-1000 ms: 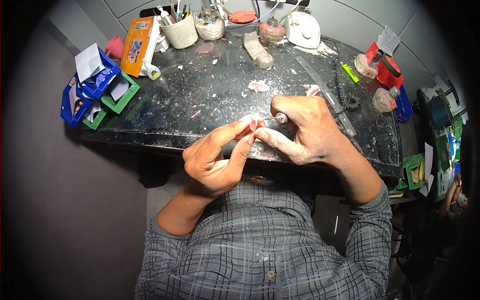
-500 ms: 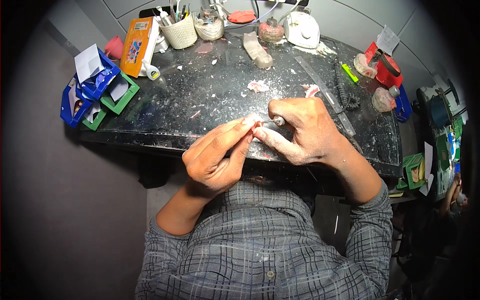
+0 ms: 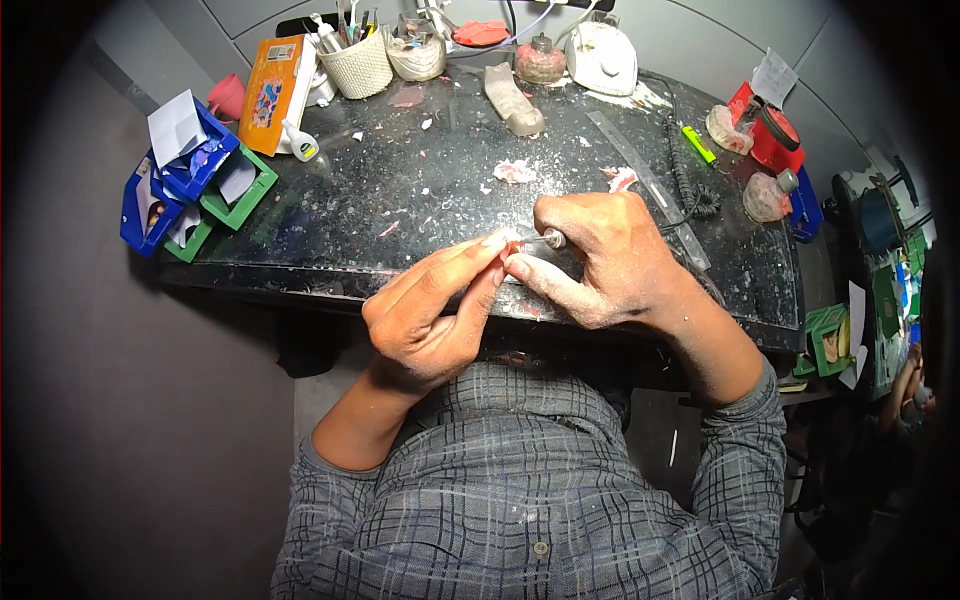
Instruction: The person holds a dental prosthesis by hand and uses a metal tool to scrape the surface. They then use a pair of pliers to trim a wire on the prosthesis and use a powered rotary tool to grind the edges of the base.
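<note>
Over the front edge of the black worktop, my left hand (image 3: 425, 312) pinches a small pink-red piece (image 3: 514, 248) between thumb and fingertips; the fingers cover most of it, so its full shape is hidden. My right hand (image 3: 612, 262), dusted with white powder, closes around a metal rotary handpiece (image 3: 553, 239). Its tip points left and meets the pink piece or comes very near it. The right thumb rests close to the left fingertips. White dust and shavings lie on the worktop just beyond both hands.
Blue and green bins (image 3: 240, 190) stand at the left, beside an orange box (image 3: 272, 95). A tool cup (image 3: 358, 68) and jars line the back. A steel ruler (image 3: 640, 175), a coiled cord (image 3: 700, 190) and a yellow-green marker (image 3: 699, 145) lie right. Another person's arm (image 3: 905, 385) shows far right.
Both hands stay in nearly the same place, with the same grips. The pink piece and handpiece have shifted only very slightly.
</note>
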`<state>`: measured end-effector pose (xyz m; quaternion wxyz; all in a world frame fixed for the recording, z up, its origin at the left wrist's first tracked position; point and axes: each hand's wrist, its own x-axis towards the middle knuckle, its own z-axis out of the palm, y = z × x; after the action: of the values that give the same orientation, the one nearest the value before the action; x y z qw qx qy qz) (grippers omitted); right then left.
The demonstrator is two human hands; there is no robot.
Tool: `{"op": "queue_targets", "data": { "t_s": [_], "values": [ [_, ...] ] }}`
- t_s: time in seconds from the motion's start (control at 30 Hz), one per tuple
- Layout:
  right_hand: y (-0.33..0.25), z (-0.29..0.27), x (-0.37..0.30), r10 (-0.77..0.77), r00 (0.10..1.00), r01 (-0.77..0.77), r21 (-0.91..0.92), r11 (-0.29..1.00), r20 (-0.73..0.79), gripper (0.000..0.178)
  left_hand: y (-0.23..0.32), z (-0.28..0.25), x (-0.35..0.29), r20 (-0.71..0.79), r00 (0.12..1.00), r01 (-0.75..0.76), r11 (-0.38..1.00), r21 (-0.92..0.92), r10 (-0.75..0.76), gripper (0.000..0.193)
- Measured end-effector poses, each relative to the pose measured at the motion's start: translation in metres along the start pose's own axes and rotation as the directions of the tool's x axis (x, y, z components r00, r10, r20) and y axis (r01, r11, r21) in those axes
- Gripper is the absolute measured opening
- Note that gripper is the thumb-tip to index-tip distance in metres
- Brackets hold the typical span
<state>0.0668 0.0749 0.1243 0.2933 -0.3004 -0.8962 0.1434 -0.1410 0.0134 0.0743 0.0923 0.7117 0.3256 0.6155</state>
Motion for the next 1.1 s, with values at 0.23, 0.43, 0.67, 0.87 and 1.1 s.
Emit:
{"op": "queue_targets", "data": {
  "t_s": [0.23, 0.43, 0.67, 0.87, 1.1],
  "values": [
    [0.0016, 0.0012, -0.0016, -0.006, 1.000, 0.006, -0.030, 1.000, -0.002, 0.046, -0.0027, 0.0017, -0.0045, 0.013, 0.993, 0.121, 0.984, -0.128, -0.121, 0.029],
    [0.0026, 0.0038, -0.0024, 0.006, 1.000, -0.005, -0.062, 0.998, 0.009, 0.047, -0.0028, 0.0027, -0.0049, 0.014, 0.981, 0.191, 0.962, -0.194, -0.192, 0.031],
    [0.0017, 0.0054, -0.0025, 0.014, 1.000, -0.013, -0.045, 0.999, 0.014, 0.052, -0.0009, 0.0043, -0.0044, 0.050, 0.941, 0.326, 0.859, -0.394, -0.335, 0.032],
    [0.0011, 0.0039, -0.0024, 0.046, 0.999, -0.044, -0.073, 0.996, 0.029, 0.056, 0.0000, 0.0054, -0.0037, 0.061, 0.914, 0.382, 0.798, -0.465, -0.402, 0.036],
    [-0.0006, 0.0030, -0.0013, 0.027, 1.000, -0.029, -0.204, 0.979, -0.016, 0.058, 0.0001, 0.0027, -0.0025, 0.065, 0.925, 0.374, 0.865, -0.334, -0.375, 0.036]
  ]
}}
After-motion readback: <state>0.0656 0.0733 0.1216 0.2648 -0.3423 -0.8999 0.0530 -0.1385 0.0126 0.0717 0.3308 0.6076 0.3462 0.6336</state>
